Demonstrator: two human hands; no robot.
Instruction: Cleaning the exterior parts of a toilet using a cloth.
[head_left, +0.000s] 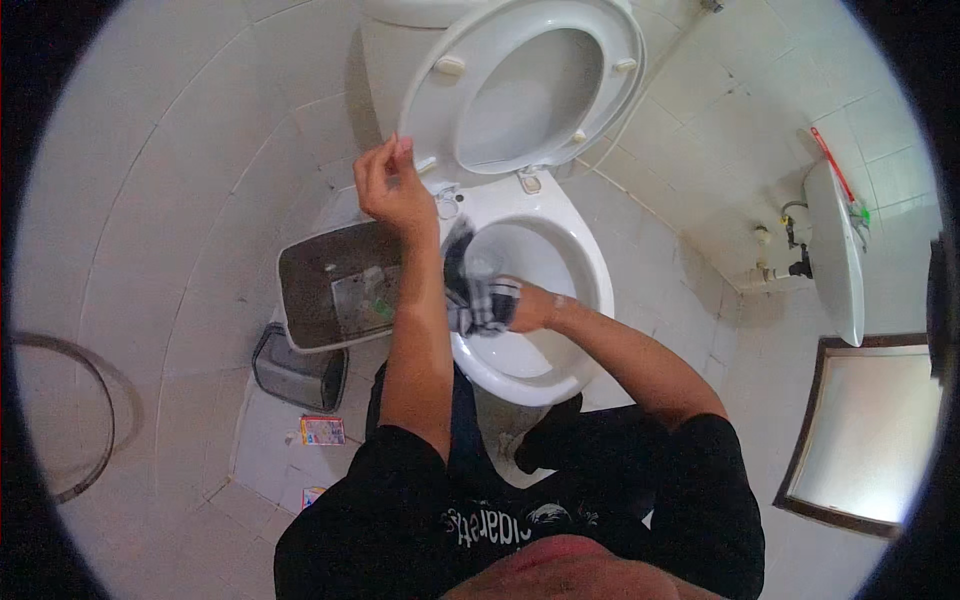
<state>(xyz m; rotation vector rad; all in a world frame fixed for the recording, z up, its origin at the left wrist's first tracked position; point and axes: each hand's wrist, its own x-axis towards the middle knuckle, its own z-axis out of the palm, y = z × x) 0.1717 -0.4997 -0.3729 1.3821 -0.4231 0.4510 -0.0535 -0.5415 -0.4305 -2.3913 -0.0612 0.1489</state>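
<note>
Before me is a white toilet bowl (592, 315) with its toilet seat (442, 105) and lid raised. My right hand (531, 307) grips a blurred black-and-white checked cloth (484, 304) at the left part of the bowl's rim. Up at the seat's left edge, my left hand (390, 184) has its thumb and fingers drawn together. The fingertips overlap the edge in the picture, and I cannot tell whether they grip it. My left forearm hides part of a rectangular waste bin (304, 300), which has a pale rim and some litter inside.
A smaller grey container (296, 367) lies beside the bin. Printed packets, one a red-edged packet (322, 431), are on the tiled floor. At right are a wall basin (832, 247) with a red-handled brush (832, 161) and a framed window (862, 431). A hose (97, 397) curves at far left.
</note>
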